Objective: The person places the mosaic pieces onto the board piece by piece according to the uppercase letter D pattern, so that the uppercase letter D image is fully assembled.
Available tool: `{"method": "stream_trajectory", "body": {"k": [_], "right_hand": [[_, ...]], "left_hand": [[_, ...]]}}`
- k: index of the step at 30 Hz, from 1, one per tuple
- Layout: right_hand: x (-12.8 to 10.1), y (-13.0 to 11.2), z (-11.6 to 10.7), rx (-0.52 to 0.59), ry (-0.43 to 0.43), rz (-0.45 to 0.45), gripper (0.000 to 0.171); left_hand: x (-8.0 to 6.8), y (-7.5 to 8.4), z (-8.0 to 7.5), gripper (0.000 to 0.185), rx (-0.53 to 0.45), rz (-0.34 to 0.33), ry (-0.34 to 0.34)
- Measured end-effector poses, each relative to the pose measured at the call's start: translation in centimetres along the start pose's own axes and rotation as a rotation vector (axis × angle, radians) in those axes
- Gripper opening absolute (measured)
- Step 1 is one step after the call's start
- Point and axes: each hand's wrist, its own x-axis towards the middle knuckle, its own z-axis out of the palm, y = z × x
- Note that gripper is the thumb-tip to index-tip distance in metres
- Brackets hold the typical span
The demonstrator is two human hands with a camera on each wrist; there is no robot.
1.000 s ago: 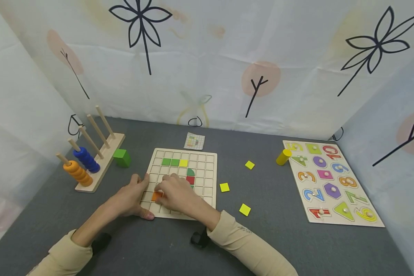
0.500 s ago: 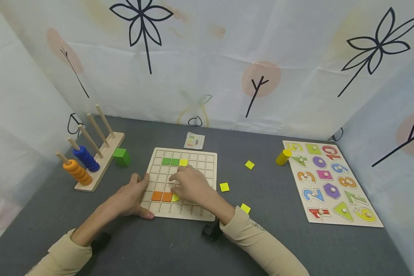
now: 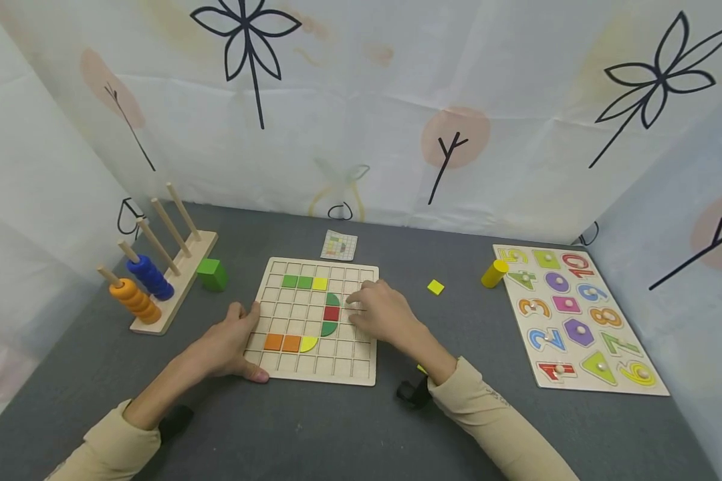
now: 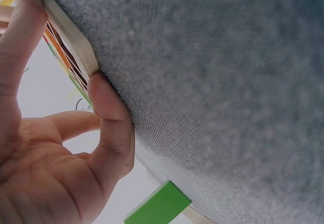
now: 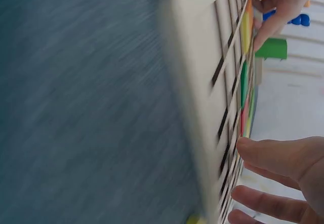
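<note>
The left hand (image 3: 228, 344) grasps the square wooden grid board (image 3: 361, 364) at its nine o'clock edge; thumb on top. The right hand (image 3: 385, 310) rests with loose, released fingers on the board at three o'clock, beside the red square tile (image 3: 331, 312).

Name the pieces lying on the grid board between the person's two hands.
In the head view, between left hand and right hand on the grid board: two orange squares, yellow quarter-circle, green quarter-circle, red square.

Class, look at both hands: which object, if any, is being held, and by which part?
The left hand holds the wooden grid board by its left edge, thumb at the near corner. The right hand hovers open over the board's right side, holding nothing.
</note>
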Motion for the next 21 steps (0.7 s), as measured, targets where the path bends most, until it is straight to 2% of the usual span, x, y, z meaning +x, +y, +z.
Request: {"method": "stream_trajectory", "body": {"k": [8,14,21], "right_hand": [[-2.1,2.7,-0.7,-0.006,0.014,0.052,0.022],[-3.5,3.7,-1.0,-0.013,-0.001,0.05,0.029],[-4.7,4.4,-1.0,0.017,-0.034,0.076,0.033]], "left_hand": [[0.0,0.1,-0.1,0.139,-0.001,0.008,0.008],[-0.1,0.1,-0.1,0.138,-0.004,0.009,0.007],[-0.1,0.3,0.0,0.138,0.001,-0.023,-0.006]]}}
